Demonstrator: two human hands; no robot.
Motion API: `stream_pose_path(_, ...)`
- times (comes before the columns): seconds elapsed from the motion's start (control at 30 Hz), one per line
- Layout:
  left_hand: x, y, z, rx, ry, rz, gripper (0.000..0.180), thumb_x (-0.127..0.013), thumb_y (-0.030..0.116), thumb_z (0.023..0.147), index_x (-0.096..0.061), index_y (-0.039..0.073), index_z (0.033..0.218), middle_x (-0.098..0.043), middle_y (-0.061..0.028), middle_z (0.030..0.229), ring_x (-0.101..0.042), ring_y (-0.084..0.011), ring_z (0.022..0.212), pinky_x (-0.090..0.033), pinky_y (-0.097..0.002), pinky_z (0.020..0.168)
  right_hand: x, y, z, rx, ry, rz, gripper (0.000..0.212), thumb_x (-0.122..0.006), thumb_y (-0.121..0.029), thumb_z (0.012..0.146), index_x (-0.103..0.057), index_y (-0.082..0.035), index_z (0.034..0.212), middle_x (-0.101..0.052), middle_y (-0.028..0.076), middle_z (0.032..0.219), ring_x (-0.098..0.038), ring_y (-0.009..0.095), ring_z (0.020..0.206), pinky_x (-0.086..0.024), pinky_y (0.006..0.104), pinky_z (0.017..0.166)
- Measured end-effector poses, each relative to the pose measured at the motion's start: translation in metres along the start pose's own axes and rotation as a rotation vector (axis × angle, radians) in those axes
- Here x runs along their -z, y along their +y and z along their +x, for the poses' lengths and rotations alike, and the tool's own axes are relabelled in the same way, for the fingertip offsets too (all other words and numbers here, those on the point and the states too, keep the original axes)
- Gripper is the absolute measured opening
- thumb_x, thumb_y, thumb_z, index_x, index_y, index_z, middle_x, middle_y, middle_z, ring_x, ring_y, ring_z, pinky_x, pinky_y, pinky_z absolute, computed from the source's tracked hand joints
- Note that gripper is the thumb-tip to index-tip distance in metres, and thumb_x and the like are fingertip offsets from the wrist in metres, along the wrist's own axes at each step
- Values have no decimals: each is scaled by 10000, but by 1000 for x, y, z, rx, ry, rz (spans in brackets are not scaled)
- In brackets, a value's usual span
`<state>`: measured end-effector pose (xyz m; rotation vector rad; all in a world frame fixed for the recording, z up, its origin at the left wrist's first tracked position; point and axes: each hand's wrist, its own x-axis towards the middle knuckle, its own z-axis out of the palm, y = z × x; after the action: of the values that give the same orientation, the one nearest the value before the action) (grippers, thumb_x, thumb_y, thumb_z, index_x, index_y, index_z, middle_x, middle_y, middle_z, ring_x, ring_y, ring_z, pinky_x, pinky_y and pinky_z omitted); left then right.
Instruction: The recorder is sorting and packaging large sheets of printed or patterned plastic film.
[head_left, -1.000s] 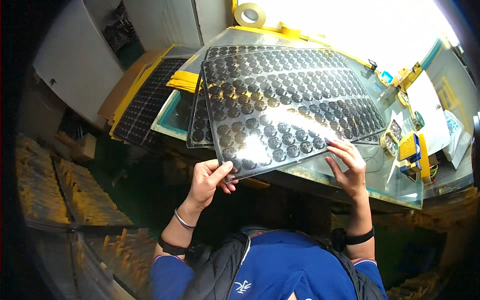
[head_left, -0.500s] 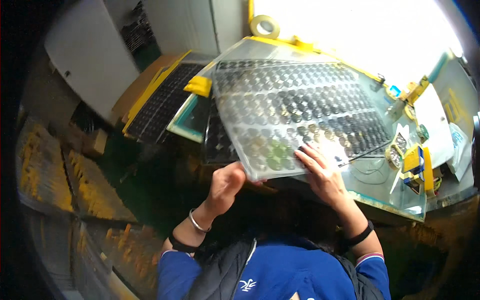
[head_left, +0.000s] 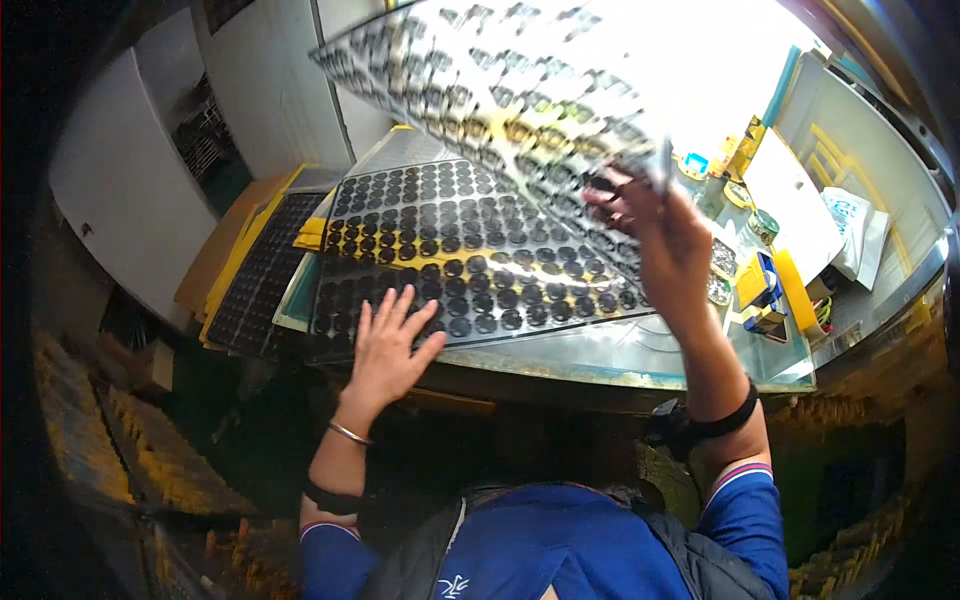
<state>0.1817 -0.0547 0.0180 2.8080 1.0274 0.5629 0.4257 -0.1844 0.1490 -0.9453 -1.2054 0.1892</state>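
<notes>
Fingers of my right hand (head_left: 655,225) pinch the clear bumpy sheet (head_left: 500,80) up high; my left hand (head_left: 385,345) lies flat and spread on the black dotted tray (head_left: 450,250); it could slip and bend.

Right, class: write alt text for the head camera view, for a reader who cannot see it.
A person's right hand lifts a clear plastic tray sheet with rows of round pockets, while the left hand lies flat on a dark tray of round discs on a glass-topped table. Yellow tools lie at the right.
</notes>
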Motion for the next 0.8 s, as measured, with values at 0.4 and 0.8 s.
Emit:
stream_pose_path(0.4, -26, 78, 72, -88, -298, 33, 712, -325, 628, 825, -202, 200, 1381, -98, -225, 1420, -43, -400, 1316, -22, -626, 989, 45, -83, 32, 185, 238, 125, 330, -478, -225, 904, -476, 33, 1109, -597, 191, 963, -627, 285, 823, -535, 337, 684)
stream_pose_path(0.8, -15, 81, 134, 83, -596, -1, 984, -394, 835, 593, -84, 342, 1387, 49, -201, 1436, 88, -405, 1311, 59, -699, 908, 156, -168, 9, 497, 545, -277, 313, -341, -82, 918, -386, 37, 1203, -449, 232, 1207, -495, 309, 1086, -413, 383, 949)
